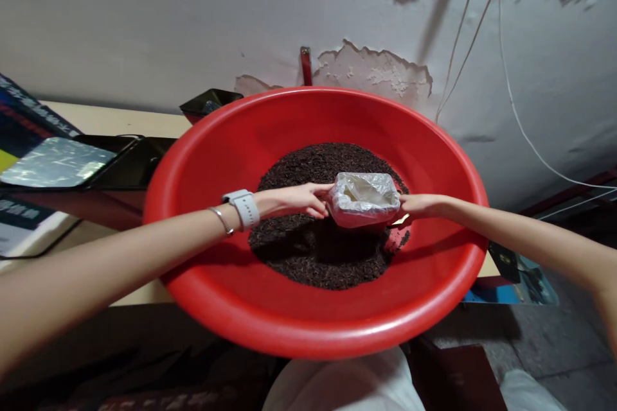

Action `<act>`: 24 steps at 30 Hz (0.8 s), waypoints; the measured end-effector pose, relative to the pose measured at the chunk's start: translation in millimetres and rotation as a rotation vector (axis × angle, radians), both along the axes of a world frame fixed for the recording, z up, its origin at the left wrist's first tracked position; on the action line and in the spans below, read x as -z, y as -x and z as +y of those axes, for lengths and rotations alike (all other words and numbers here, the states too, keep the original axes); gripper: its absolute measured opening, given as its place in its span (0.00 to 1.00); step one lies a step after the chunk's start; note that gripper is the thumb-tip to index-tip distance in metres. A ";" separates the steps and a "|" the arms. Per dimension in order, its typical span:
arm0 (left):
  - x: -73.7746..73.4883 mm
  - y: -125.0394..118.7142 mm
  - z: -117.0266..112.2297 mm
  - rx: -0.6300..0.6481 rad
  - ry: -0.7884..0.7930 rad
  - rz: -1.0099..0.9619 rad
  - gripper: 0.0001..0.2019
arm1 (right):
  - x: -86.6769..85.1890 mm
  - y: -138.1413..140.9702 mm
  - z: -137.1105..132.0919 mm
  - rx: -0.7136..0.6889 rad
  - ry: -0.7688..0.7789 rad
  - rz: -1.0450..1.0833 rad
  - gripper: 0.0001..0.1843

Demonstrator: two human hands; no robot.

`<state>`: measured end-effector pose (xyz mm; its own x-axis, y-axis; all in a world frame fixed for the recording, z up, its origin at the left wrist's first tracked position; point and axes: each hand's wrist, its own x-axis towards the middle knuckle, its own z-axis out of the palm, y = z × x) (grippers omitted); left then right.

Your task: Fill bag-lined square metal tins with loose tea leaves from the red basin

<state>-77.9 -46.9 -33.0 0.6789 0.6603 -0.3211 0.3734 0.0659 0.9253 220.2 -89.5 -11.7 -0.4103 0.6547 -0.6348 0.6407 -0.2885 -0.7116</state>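
A small reddish box lined with a clear plastic bag (365,196) is held over the big red basin (308,327), its mouth facing up toward me. My left hand (308,199) pinches its left side with thumb and fingers. On the opposite side, my right hand (417,205) grips the box, the fingertips partly hidden behind it. Inside the bag I make out a pale hollow; the bottom is hard to see. Dark, loose dried leaves, like tea (318,270), cover the basin floor beneath. Near the right hand a patch of red bottom shows through them.
Left of the basin, open dark boxes (130,170) and a silvery packet (60,160) lie on a pale table (120,119). Behind stands a peeling white wall (168,26) with hanging cords (504,45). A blue item in clear plastic (525,286) sits at the right.
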 end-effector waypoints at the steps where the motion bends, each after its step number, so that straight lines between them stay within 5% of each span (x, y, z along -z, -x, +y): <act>1: -2.1 5.6 5.0 -0.103 0.044 0.024 0.32 | -7.0 -1.7 3.4 0.061 0.061 0.009 0.20; 4: -12.4 10.0 15.5 -0.433 0.029 0.070 0.20 | -28.9 -6.3 13.7 0.181 0.111 0.039 0.09; 6: -22.5 0.0 16.6 -0.468 -0.047 0.083 0.19 | -36.4 -7.4 16.6 0.171 0.095 0.057 0.10; 11: -41.8 -42.9 0.1 -0.292 -0.563 0.123 0.30 | -19.2 1.1 8.5 0.114 -0.033 0.009 0.09; 15: -31.1 -53.6 -14.5 -0.068 -0.646 0.174 0.56 | -7.8 14.0 2.7 0.028 -0.119 -0.268 0.12; 18: -14.9 -47.7 -17.5 -0.126 -0.646 0.084 0.58 | -26.0 23.1 5.4 0.075 -0.356 -0.460 0.11; 20: -6.5 -43.4 -17.8 -0.166 -0.590 -0.004 0.58 | -46.2 31.8 8.2 0.084 -0.680 -0.505 0.13; 22: -1.3 -41.0 -18.7 -0.173 -0.514 -0.075 0.59 | -63.1 45.1 10.8 -0.064 -0.967 -0.450 0.12; 24: 1.8 -40.1 -20.2 -0.158 -0.462 -0.118 0.60 | -69.5 62.8 14.3 -0.366 -1.011 -0.390 0.11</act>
